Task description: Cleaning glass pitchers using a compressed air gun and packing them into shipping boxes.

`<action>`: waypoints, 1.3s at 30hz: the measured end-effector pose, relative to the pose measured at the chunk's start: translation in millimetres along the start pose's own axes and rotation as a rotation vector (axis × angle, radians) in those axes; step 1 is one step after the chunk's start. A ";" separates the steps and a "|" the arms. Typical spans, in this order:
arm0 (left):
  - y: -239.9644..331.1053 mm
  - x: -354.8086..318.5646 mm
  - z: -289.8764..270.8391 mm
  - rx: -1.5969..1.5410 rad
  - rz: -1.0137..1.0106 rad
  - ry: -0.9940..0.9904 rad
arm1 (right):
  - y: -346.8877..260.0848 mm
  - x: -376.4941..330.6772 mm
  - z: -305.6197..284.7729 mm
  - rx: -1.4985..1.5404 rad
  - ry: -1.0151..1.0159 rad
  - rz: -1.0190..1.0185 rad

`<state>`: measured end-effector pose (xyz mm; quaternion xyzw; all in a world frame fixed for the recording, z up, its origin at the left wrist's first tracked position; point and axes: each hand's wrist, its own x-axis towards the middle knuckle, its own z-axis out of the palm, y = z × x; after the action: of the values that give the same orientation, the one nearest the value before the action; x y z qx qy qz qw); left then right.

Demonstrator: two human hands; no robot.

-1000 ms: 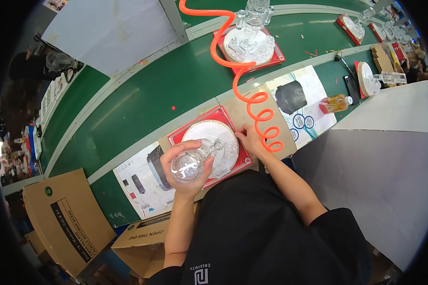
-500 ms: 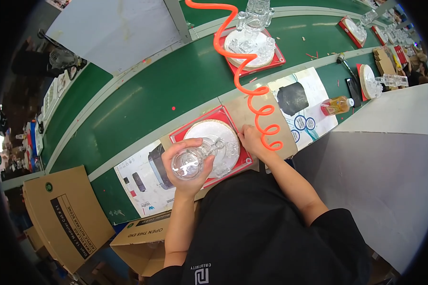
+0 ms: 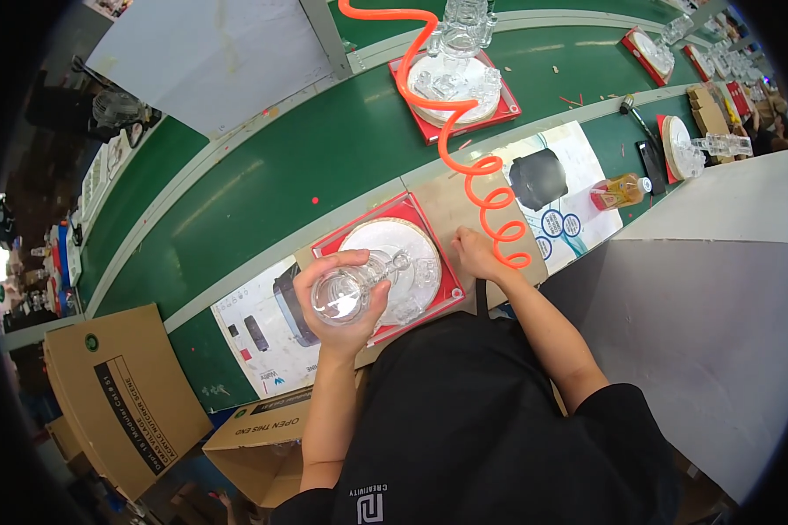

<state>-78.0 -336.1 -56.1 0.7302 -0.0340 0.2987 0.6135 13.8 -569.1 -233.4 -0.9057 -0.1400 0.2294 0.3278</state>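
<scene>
My left hand (image 3: 341, 325) is wrapped round a clear plastic figure (image 3: 340, 296), its rounded end turned up toward me. The figure stands over a round white base (image 3: 392, 234) with small clear pieces on it. This base lies in a shallow red tray (image 3: 449, 282) with clear edges. My right hand (image 3: 477, 254) is just right of the tray, apart from it, over brown cardboard (image 3: 438, 192). Its fingers are curled in, and what they hold, if anything, is hidden.
An orange coiled hose (image 3: 490, 199) hangs just beyond my right hand. Farther off, another clear figure on a red tray (image 3: 508, 109) sits on the green belt (image 3: 263, 188). A drink bottle (image 3: 620, 192) lies at the right. Cardboard boxes (image 3: 118, 394) stand at the lower left.
My right hand has drawn back to the right, away from the tray's edge. The far tray and a red dot on the belt have shifted slightly left. The hose's lower coils have swung right.
</scene>
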 end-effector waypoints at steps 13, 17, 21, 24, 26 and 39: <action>1.2 0.2 -0.5 0.025 -0.007 -0.010 | -23.6 18.3 1.8 0.063 -0.090 0.006; 0.4 -0.2 -1.5 0.011 -0.006 -0.012 | -28.4 17.2 -2.7 -0.100 -0.121 -0.089; 0.7 0.0 -0.8 0.010 0.000 -0.011 | -28.6 15.1 -7.3 -0.292 -0.117 -0.231; 1.2 -0.1 -0.8 0.015 -0.003 -0.009 | -32.0 10.4 -14.3 -0.346 -0.099 -0.300; 2.1 0.6 -1.0 0.018 -0.002 -0.009 | -29.3 7.8 -15.7 -0.333 -0.100 -0.296; -0.3 -0.3 -1.9 -0.008 0.012 -0.014 | -18.1 -1.0 -14.3 0.028 -0.041 -0.226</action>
<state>-78.9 -334.4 -56.4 0.7296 -0.0437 0.2973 0.6144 18.4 -563.6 -211.4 -0.8746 -0.2447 0.2113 0.3613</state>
